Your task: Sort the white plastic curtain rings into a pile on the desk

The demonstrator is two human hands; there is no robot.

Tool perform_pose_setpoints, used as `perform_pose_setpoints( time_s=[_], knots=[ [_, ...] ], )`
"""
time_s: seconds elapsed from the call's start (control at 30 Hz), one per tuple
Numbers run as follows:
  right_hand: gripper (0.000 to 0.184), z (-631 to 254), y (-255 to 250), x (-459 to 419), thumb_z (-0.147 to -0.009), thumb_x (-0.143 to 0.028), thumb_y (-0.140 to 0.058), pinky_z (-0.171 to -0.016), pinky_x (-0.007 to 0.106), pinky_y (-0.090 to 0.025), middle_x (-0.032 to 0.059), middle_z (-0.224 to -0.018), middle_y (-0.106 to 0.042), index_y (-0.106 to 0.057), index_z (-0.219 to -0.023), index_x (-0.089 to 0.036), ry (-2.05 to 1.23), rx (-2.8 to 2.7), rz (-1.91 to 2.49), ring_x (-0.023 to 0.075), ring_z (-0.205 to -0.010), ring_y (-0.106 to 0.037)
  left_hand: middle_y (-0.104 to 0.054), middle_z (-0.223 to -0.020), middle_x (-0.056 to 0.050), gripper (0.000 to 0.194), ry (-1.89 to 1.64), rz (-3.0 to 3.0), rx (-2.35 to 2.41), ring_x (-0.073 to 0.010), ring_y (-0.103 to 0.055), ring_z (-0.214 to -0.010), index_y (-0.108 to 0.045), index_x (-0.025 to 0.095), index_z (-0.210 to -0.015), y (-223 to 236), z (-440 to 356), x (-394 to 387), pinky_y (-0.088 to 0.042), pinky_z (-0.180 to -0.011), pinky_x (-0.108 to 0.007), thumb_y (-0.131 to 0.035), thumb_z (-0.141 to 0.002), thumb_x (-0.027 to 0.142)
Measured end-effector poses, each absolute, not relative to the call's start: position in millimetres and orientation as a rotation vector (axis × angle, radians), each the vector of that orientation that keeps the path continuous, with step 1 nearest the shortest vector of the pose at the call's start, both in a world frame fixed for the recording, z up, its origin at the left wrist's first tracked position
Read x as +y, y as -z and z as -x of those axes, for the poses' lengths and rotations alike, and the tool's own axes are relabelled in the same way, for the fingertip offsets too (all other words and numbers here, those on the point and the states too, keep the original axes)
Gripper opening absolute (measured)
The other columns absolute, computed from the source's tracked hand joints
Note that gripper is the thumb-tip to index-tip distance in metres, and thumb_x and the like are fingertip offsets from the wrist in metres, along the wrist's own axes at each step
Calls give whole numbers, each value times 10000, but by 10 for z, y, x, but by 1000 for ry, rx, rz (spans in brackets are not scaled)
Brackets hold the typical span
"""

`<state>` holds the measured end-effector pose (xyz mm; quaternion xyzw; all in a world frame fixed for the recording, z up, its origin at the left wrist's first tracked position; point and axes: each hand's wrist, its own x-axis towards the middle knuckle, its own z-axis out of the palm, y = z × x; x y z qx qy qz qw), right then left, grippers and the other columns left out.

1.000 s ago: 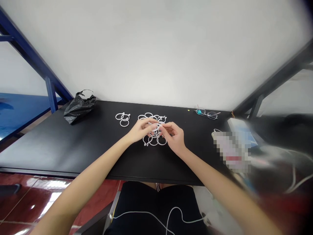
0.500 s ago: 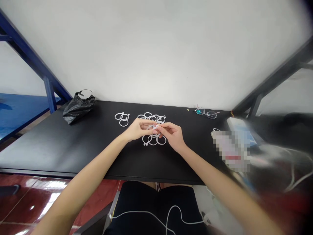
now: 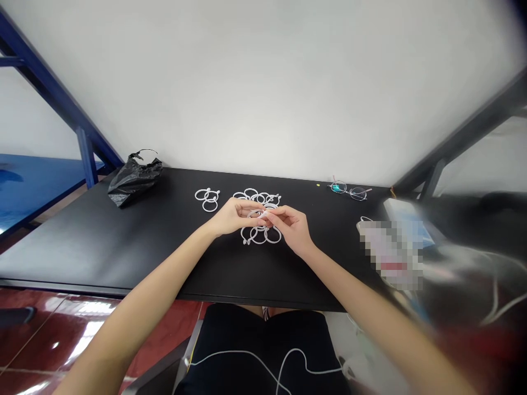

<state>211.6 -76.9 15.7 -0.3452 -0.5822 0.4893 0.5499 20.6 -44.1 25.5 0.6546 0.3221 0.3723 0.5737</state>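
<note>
Head view: the left hand (image 3: 234, 215) and right hand (image 3: 290, 227) have drawn closer, and their fingers now curl inward, apparently pinching one white plastic ring (image 3: 258, 214), though the fingers partly hide the grip. That ring sits just above a heap of white plastic rings (image 3: 259, 235) at mid-table, with a smaller ring cluster (image 3: 208, 199) just left. The forearms cross the front edge of the black table (image 3: 102, 286); a black plastic bag (image 3: 135, 178) and eyeglasses (image 3: 349, 190) lie well apart near the back edge.

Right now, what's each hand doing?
Left hand: closed, holding a white plastic ring.
Right hand: closed, apparently pinching the same ring.
</note>
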Motion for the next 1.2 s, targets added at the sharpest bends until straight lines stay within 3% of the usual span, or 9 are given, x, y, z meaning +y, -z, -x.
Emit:
perform_pose_setpoints(
  time_s=[0.37, 0.47, 0.57, 0.63, 0.73, 1.2],
  knots=[
    [204, -2128, -164, -747, -807, -388, -715, -617, 302, -592, 29, -810, -742, -744, -906, -212, -1098, -1392, 821, 146, -654, -683, -738, -985, -98, 476, -935, -1548, 797, -221, -703, -892, -695, 134, -1062, -259, -169, -385, -589, -783, -341, -825, -670, 371],
    [231, -2138, -177, -732, -812, -398, -706, -603, 289, -582, 34, -803, -739, -739, -934, -205, -1086, -1345, 867, 136, -646, -666, -725, -1007, -103, 472, -1161, -1611, 1061, -219, -684, -882, -684, 136, -1059, -282, -42, -287, -571, -739, -328, -756, -728, 464],
    [264, -2143, -189, -722, -792, -433, -715, -579, 286, -576, 40, -781, -733, -734, -899, -193, -1072, -1307, 923, 137, -636, -654, -715, -997, -94, 397, -1367, -1826, 1580, -242, -658, -953, -679, 158, -1008, -280, 204, -169, -526, -814, -340, -687, -780, 483],
    [286, -2143, -194, -721, -782, -455, -717, -564, 284, -575, 44, -774, -728, -731, -881, -187, -1062, -1306, 944, 139, -634, -650, -698, -1052, -98, 347, -1285, -2039, 1901, -275, -622, -1040, -674, 184, -998, -261, 388, -108, -478, -905, -374, -668, -792, 463],
    [295, -2139, -194, -726, -778, -471, -717, -543, 275, -570, 42, -767, -720, -729, -867, -189, -1058, -1312, 946, 132, -620, -639, -703, -1001, -111, 328, -955, -2118, 2136, -303, -620, -994, -671, 188, -962, -215, 584, -61, -470, -863, -393, -632, -812, 476],
    [267, -2142, -188, -724, -777, -447, -718, -520, 251, -547, 38, -760, -710, -718, -826, -184, -1087, -1291, 953, 123, -610, -620, -677, -1100, -163, 426, -522, -2085, 2237, -349, -608, -1065, -646, 159, -1085, -101, 604, -26, -463, -869, -434, -494, -878, 499]
  ],
)
